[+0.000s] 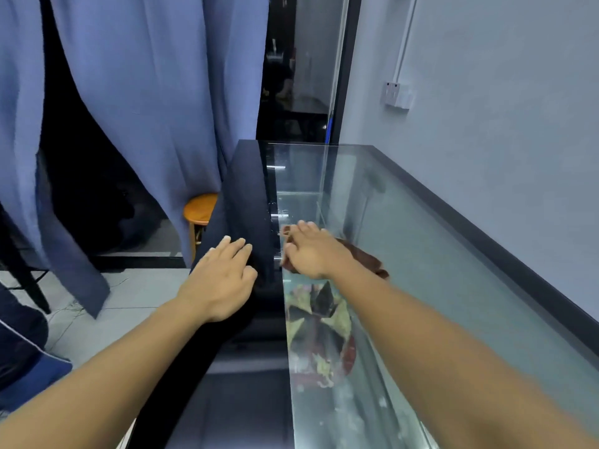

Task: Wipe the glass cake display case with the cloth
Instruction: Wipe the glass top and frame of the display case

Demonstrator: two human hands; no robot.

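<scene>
Head view shows my right hand (pixel 309 251) pressing the brown cloth (pixel 363 257) flat on the glass-topped display case (pixel 453 286), left hand (pixel 223 280) spread empty at nine o'clock; leaning hard risks smearing.

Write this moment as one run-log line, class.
right hand: pressing brown cloth on glass case top | left hand: flat on black edge | cake inside

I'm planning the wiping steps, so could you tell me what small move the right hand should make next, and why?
Probably slide the right hand and the brown cloth under it rightward across the glass top. The cloth sits by the top's left edge beside the black frame, where the left hand rests, and glass extends right of it.
</scene>
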